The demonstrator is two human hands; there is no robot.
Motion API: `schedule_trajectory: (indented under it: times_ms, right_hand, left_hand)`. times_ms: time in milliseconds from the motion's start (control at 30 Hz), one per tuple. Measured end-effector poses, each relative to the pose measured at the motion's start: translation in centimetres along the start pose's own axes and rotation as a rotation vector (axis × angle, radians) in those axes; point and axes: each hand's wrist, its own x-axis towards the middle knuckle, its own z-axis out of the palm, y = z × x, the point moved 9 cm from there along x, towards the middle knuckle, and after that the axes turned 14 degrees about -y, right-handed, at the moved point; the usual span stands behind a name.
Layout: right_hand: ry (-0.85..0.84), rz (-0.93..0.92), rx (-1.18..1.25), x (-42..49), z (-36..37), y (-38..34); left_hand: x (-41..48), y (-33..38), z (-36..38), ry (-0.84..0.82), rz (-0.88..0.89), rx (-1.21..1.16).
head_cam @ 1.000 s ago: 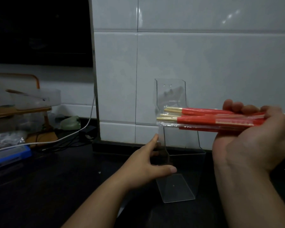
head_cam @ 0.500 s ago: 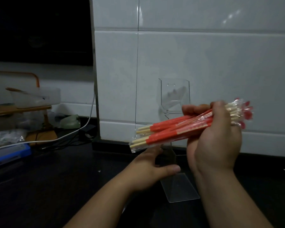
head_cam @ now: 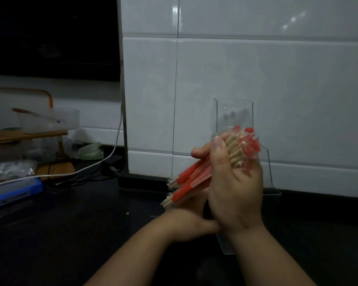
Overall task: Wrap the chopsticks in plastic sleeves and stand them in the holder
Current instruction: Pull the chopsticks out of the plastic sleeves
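R hand (head_cam: 236, 188): fingers and thumb wrapped round a bundle of sleeved chopsticks (head_cam: 186, 190), firm grip at mid-length. Bundle is tilted: narrow bare-wood tips point down-left, thick ends up-right. Red-printed clear sleeve ends (head_cam: 251, 144) fan out above the R fingers.

L hand (head_cam: 186, 221): sits below the bundle's lower end, thumb stretched toward the R wrist. Fingers are hidden behind the chopsticks and R hand, so can't tell if they grip anything.

Clear acrylic holder (head_cam: 233, 112): upright on the dark counter (head_cam: 70, 234), against the white tile wall (head_cam: 277, 79), directly behind both hands. Bundle is in front of and above it, not inside.

Far L, well apart: white cable (head_cam: 115, 147), blue box (head_cam: 15, 193), translucent tub (head_cam: 50, 120) on a wooden rack. Dim light, details soft.
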Motion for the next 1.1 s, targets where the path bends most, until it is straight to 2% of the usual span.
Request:
schedule_trajectory:
  times_ms: [67, 167, 233, 267, 333, 400, 467, 533, 633, 700, 800, 967, 1100]
  right_hand:
    - [0.02, -0.008, -0.021, -0.1, -0.2, 0.1]
    - [0.06, 0.02, 0.026, -0.3, -0.5, 0.5]
    - [0.049, 0.048, 0.021, -0.3, -0.3, 0.9]
    - [0.024, 0.082, 0.013, -0.3, 0.0, 1.5]
    - [-0.04, 0.177, -0.012, -0.5, 0.9, 3.0]
    - [-0.128, 0.285, -0.084, -0.8, 2.2, 4.7]
    - [-0.217, 0.384, -0.065, -1.2, 3.7, 6.0]
    - [-0.268, 0.412, -0.057, -1.5, 4.6, 6.5]
    - [-0.306, 0.428, -0.1, -1.9, 5.1, 6.8]
    - [-0.365, 0.513, -0.143, -2.8, 5.6, 8.0]
    - [-0.454, 0.626, -0.185, -4.1, 6.4, 9.9]
    - [-0.472, 0.579, -0.268, -3.4, 6.4, 10.4]
    - [-0.536, 0.517, -0.321, -3.1, 7.1, 9.8]
  left_hand:
    - [-0.9, -2.1, -0.6, -0.057, -0.034, 0.052]
    - [-1.1, -7.1, -2.6, -0.03, -0.187, 0.222]
    - [-1.5, -8.7, -4.7, 0.091, -0.292, 0.291]
    - [-1.7, -9.1, -6.0, 0.205, -0.325, 0.276]
    - [-2.3, -9.4, -7.9, 0.414, -0.3, 0.08]
    - [-3.2, -8.9, -9.1, 0.596, -0.168, -0.277]
    - [-4.7, -7.7, -10.0, 0.733, -0.03, -0.582]
    - [-6.0, -6.4, -10.7, 0.814, 0.081, -0.717]
    - [-6.5, -5.4, -11.0, 0.817, 0.175, -0.784]
    - [-6.3, -4.8, -10.8, 0.769, 0.215, -0.797]
    - [-5.7, -3.6, -10.2, 0.665, 0.275, -0.69]
    - [-5.0, -1.3, -8.8, 0.474, 0.259, -0.565]
    - [-5.4, -1.2, -8.9, 0.52, 0.216, -0.522]
